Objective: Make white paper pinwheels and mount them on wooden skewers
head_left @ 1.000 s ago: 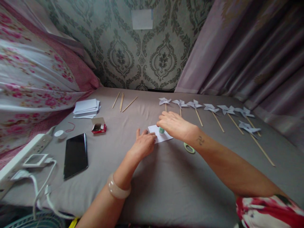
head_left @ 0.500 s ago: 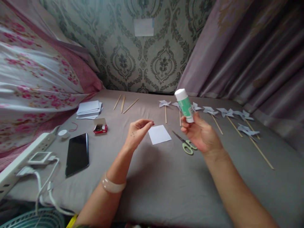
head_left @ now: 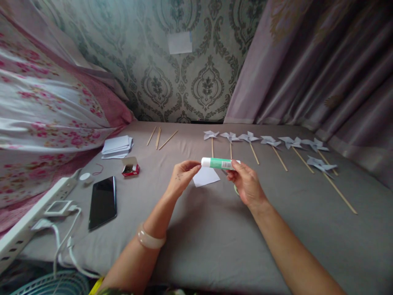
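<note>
A green and white glue stick (head_left: 218, 163) lies level above the bed-like surface, its white end to the left. My right hand (head_left: 247, 182) is closed around its right end. Thumb and fingers of my left hand (head_left: 186, 174) are pinched together at the white end; the exact contact is hard to see. Below the glue stick lies a white square of paper (head_left: 205, 178), its top edge covered. A pair of scissors (head_left: 236, 189) is mostly hidden behind my right hand, with part of a pale green handle showing.
Several paper pinwheels (head_left: 291, 142) on sticks lie along the right. Wooden sticks (head_left: 158, 138) lie at the back, left of them a paper stack (head_left: 116, 146). Nearer are a small red box (head_left: 131, 169), a phone (head_left: 103, 202) and a power strip (head_left: 33, 219) with white cables.
My right hand picked the glue stick up off the paper, raised it upright, then lowered it and tipped it level to the left. My left hand left the paper and now meets its white end.
</note>
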Action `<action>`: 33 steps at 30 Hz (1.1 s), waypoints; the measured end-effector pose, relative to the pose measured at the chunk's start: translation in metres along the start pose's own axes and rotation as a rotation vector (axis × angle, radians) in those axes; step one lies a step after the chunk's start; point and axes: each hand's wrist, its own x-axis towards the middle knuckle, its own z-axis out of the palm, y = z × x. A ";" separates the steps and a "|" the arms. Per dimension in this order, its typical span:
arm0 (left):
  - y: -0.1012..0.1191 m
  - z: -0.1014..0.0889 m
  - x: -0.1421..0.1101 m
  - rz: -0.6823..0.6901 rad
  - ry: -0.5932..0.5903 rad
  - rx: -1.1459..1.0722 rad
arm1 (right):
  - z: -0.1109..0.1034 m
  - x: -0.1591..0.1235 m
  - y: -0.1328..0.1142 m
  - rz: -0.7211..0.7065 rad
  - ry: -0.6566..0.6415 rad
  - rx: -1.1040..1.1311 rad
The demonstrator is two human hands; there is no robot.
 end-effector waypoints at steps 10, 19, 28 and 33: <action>-0.010 0.006 -0.017 0.304 -0.329 1.011 | 0.019 0.030 -0.009 -0.587 -0.127 -1.210; -0.005 0.009 -0.021 0.240 -0.371 1.050 | 0.042 0.039 -0.008 -0.524 -0.220 -1.478; -0.001 0.008 -0.023 0.217 -0.364 1.073 | 0.046 0.052 -0.003 -0.468 -0.277 -1.348; -0.008 0.005 -0.022 0.242 -0.344 1.030 | 0.043 0.054 -0.005 -0.486 -0.418 -1.263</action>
